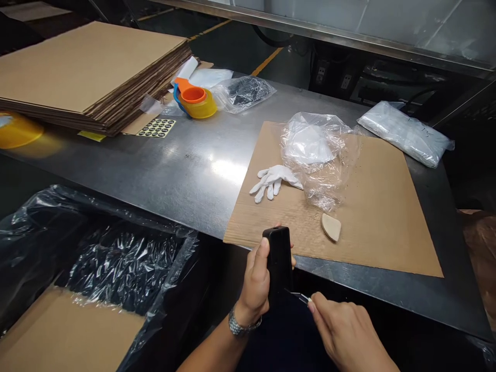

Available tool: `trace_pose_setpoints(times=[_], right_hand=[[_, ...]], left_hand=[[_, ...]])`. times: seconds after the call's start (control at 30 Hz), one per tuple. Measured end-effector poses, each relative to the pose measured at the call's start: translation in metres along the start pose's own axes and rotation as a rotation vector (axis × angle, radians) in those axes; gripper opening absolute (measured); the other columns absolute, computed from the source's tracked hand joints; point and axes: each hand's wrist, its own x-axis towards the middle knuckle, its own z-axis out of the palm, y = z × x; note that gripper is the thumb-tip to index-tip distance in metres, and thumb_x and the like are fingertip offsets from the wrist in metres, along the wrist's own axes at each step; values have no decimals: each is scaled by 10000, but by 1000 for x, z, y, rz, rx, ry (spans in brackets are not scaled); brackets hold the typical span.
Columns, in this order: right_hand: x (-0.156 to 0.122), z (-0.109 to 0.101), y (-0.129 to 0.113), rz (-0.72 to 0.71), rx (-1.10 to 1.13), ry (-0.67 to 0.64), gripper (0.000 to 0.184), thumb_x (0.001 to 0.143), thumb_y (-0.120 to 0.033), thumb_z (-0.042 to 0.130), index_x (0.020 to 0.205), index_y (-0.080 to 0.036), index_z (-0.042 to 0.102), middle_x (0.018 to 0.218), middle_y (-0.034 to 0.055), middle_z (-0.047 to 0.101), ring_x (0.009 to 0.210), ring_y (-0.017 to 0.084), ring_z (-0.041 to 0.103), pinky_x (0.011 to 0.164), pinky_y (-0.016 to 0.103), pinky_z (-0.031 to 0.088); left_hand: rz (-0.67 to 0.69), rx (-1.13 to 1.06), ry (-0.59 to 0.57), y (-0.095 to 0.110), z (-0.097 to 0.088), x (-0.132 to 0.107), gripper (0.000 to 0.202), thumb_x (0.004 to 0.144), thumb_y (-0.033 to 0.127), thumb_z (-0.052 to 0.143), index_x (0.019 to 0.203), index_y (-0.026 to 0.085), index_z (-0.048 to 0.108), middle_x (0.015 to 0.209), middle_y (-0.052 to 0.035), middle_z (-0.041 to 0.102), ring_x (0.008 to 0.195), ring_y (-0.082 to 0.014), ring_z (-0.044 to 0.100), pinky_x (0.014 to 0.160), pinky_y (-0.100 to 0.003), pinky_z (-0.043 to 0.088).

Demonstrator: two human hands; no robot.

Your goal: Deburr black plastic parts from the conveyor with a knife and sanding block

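In front of the table edge, my left hand is wrapped round a black oblong box-like part, with the thumb along its side. The part stands upright, and a small hole shows in its top end. My right hand pinches a thin pointed metal tool, perhaps tweezers. Its tip is at the lower side of the black part; I cannot tell whether they touch. On the cardboard sheet beyond lie a white glove, a beige wedge-shaped pad and a crumpled clear plastic bag with white material inside.
A stack of cardboard sheets fills the table's left. Near it are an orange tape dispenser, a sticker sheet and a bag of black pieces. A wrapped white pack lies back right. A plastic-lined bin stands lower left.
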Motion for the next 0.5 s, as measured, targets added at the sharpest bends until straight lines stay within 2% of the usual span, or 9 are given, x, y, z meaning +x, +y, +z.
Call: trace_pose_setpoints(times=[0.07, 0.13, 0.2, 0.27, 0.37, 0.43, 0.5], right_hand=[[2, 3, 3, 123, 277, -150, 405, 949, -387, 254, 682, -203, 496, 450, -34, 472, 394, 106, 453, 440, 228, 204], [4, 10, 5, 234, 753, -380, 436, 936, -466, 257, 738, -194, 533, 430, -51, 442, 373, 82, 397, 436, 202, 247], [3, 19, 5, 264, 1232, -599, 469, 914, -517, 294, 767, -166, 568, 397, -77, 385, 321, 51, 293, 401, 178, 242], [1, 25, 4, 232, 1501, -676, 485, 886, -535, 364, 727, -136, 590, 407, -80, 362, 324, 31, 245, 387, 166, 219], [-1, 19, 10, 207, 1555, -564, 478, 875, -545, 383, 757, -132, 592, 422, -76, 380, 332, 30, 258, 385, 165, 209], [3, 6, 25, 258, 1395, -338, 443, 890, -536, 353, 860, -152, 572, 461, -66, 435, 345, 46, 316, 399, 174, 247], [11, -7, 50, 329, 1034, -24, 393, 904, -500, 340, 940, -172, 554, 559, -35, 512, 432, 81, 437, 459, 200, 330]], left_hand=[[27, -11, -24, 0, 0, 0, 512, 854, 487, 429, 1232, 150, 501, 836, -71, 650, 591, -144, 587, 491, -241, 468], [32, -76, -57, 1, 0, 1, 532, 843, 497, 441, 1256, 163, 480, 845, -66, 647, 609, -151, 591, 508, -250, 475], [17, -159, -69, 3, 2, 2, 538, 834, 499, 451, 1266, 180, 467, 844, -58, 645, 614, -153, 591, 524, -257, 482], [-17, -239, -55, 6, 3, 5, 503, 835, 486, 454, 1252, 205, 474, 840, -45, 646, 606, -146, 588, 527, -252, 485], [-139, -329, -42, 9, 2, 9, 413, 853, 472, 427, 1113, 187, 574, 791, -45, 653, 577, -132, 589, 495, -221, 476], [-266, -346, -60, 11, 1, 12, 451, 861, 494, 388, 951, 128, 637, 681, -64, 644, 535, -127, 583, 473, -203, 464], [-370, -355, -80, 11, 0, 13, 507, 865, 505, 362, 834, 93, 655, 586, -77, 623, 503, -124, 576, 478, -199, 465]])
